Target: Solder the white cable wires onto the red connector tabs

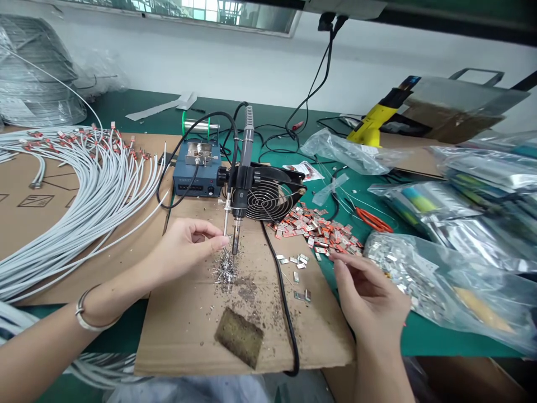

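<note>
In the head view, a green bench (444, 342) carries a cardboard sheet (180, 330) at frame centre, with a clamped soldering iron (240, 200) above it. The left hand (182, 250), thumb and forefinger drawn together, contents indiscernible, sits just beside the iron's tip (235, 240), where a slip risks a burn if hot. The right hand (372, 296), thumb and forefinger nearly meeting, hold undeterminable, is at the connectors (325, 230) right of centre; a careless brush could scatter them.

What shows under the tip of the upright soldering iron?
Below the tip of the soldering iron, slightly left, silvery bits lie heaped on the cardboard, with dark crumbs nearby. Whatever the heap covers cannot be seen.
</note>
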`<state>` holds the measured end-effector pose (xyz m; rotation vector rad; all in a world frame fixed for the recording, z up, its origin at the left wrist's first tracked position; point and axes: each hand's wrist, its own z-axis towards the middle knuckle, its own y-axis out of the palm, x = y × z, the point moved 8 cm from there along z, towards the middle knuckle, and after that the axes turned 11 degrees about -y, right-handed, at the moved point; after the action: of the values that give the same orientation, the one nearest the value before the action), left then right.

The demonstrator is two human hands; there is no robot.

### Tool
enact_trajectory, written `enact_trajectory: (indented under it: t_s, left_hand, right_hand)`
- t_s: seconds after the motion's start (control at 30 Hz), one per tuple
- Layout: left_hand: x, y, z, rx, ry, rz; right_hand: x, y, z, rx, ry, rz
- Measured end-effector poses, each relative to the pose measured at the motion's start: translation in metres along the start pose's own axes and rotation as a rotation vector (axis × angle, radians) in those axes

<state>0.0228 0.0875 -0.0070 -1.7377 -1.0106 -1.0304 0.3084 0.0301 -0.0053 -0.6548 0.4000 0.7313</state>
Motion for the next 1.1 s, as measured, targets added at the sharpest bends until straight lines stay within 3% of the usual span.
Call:
enact_trajectory:
  t_s: [0.9,1.03,1.1]
  left_hand:
    - [0.001,0.001,-0.001,0.026,0.012,-0.061]
    - [0.001,0.000,-0.002,0.025,0.037,-0.053]
    - [0.002,-0.001,-0.003,0.024,0.045,-0.049]
  right_hand:
    - [0.008,0.005,-0.006,-0.008,0.057,0.013]
    - [0.011,-0.006,-0.001,-0.014,0.093,-0.056]
    - [0.015,-0.014,0.013,-0.074,0.119,-0.193]
